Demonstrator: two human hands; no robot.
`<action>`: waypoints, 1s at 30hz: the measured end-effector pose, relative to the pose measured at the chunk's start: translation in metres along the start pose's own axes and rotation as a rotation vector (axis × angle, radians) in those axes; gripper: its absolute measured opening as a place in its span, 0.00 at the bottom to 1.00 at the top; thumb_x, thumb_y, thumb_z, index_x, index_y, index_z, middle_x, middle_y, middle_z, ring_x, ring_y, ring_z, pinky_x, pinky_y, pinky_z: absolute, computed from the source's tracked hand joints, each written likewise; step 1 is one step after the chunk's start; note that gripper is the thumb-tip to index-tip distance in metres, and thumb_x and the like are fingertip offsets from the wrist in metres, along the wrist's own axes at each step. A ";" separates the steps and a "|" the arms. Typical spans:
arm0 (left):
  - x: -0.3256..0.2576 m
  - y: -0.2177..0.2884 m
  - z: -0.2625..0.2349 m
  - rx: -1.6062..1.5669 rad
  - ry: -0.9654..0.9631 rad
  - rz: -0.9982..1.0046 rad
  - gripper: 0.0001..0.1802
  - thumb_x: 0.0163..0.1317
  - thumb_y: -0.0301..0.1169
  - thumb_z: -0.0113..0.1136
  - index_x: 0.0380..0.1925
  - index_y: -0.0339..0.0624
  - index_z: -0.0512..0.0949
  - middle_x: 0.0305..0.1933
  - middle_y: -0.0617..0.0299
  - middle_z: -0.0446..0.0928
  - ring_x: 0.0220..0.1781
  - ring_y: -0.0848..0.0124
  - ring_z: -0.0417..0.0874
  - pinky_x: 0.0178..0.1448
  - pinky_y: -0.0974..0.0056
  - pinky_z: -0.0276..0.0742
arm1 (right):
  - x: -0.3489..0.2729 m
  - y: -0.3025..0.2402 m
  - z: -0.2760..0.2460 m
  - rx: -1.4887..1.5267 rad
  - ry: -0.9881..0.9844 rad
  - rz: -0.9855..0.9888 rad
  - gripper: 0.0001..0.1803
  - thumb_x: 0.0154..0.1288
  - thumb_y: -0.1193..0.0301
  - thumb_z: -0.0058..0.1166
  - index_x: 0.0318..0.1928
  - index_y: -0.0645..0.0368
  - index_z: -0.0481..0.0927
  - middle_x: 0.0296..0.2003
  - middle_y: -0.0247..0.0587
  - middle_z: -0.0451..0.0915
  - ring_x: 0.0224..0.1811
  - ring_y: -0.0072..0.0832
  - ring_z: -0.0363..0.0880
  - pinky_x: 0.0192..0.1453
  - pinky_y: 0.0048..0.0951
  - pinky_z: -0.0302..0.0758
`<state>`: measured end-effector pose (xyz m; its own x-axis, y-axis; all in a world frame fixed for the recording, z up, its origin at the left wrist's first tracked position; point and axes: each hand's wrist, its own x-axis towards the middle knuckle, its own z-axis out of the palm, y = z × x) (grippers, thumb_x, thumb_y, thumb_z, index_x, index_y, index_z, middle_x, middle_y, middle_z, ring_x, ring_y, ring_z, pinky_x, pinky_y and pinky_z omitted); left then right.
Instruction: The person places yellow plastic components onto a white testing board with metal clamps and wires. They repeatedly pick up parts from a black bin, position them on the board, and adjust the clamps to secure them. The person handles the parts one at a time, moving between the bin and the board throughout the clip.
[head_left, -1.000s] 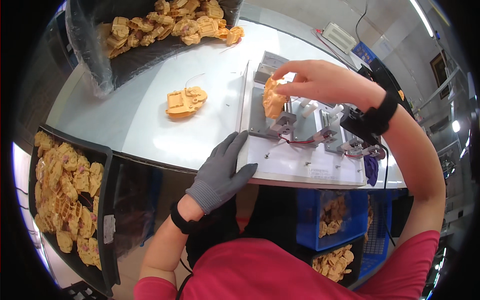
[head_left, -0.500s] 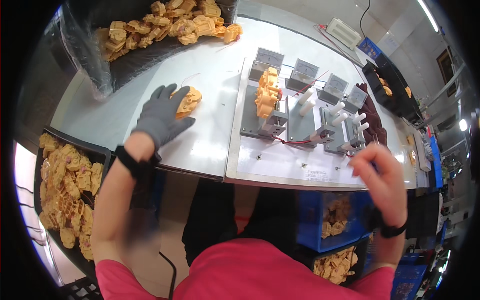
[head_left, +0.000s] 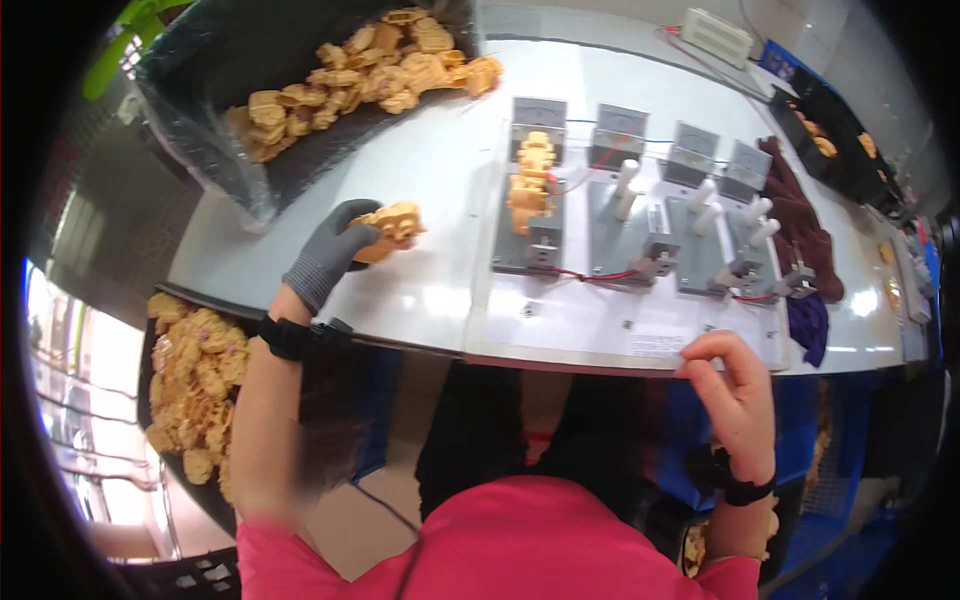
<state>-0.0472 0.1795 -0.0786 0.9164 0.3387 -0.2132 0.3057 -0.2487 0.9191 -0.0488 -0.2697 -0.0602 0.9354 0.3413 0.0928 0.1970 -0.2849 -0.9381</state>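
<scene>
1. Broadly, a white table (head_left: 430, 300) spans the view, its near edge in front of the person.
2. A dark, plastic-lined bin (head_left: 195, 75) stands at upper left, yellow parts heaped inside.
3. A white board (head_left: 560, 335) lies right of centre, carrying four grey plates in a row.
4. A brown cloth (head_left: 805, 230) lies along the board's right side, with a purple cloth (head_left: 808, 330) at its near end.
5. The left hand (head_left: 335, 245), in a grey glove, reaches over the table, thumb and fingers clamped on a yellow part.
6. The right hand (head_left: 735, 400), bare, is at the board's near edge, fingers loosely curled with nothing seen in them; whether the fingertips meet cannot be told.
7. That held part (head_left: 392, 230) sits between the left thumb and fingers, gripped at its left end; the rest juts out to the right, past the fingertips. Whether it touches the table is unclear.
8. A second part (head_left: 532, 180) is upright on the leftmost plate, well apart from both hands.
9. Four meters (head_left: 619, 135) line the board's far side.
10. White pegs (head_left: 706, 220) rise from the other plates.
</scene>
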 end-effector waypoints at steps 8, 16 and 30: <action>-0.083 0.051 0.055 -1.039 -0.504 0.030 0.31 0.70 0.39 0.49 0.69 0.36 0.62 0.69 0.50 0.69 0.69 0.53 0.73 0.75 0.45 0.64 | 0.015 -0.003 0.031 0.271 -0.006 -0.149 0.16 0.68 0.82 0.53 0.55 0.64 0.74 0.47 0.39 0.78 0.48 0.22 0.77 0.57 0.25 0.72; -0.114 0.077 0.142 -0.730 -0.584 0.079 0.34 0.71 0.33 0.55 0.73 0.36 0.55 0.70 0.54 0.66 0.72 0.62 0.69 0.73 0.56 0.67 | 0.026 -0.008 0.069 0.614 -0.156 -0.190 0.29 0.69 0.74 0.59 0.65 0.60 0.60 0.53 0.44 0.78 0.53 0.24 0.78 0.54 0.28 0.76; -0.091 0.057 0.136 -0.250 -0.408 0.545 0.32 0.63 0.32 0.61 0.67 0.41 0.65 0.63 0.50 0.71 0.65 0.61 0.75 0.67 0.60 0.74 | 0.041 0.007 0.031 0.399 0.031 -0.294 0.23 0.72 0.71 0.57 0.64 0.58 0.68 0.37 0.32 0.77 0.39 0.17 0.74 0.45 0.21 0.71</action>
<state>-0.0781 0.0113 -0.0516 0.9601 -0.1519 0.2349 -0.2453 -0.0540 0.9679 -0.0186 -0.2301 -0.0731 0.8665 0.3277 0.3767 0.3316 0.1863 -0.9248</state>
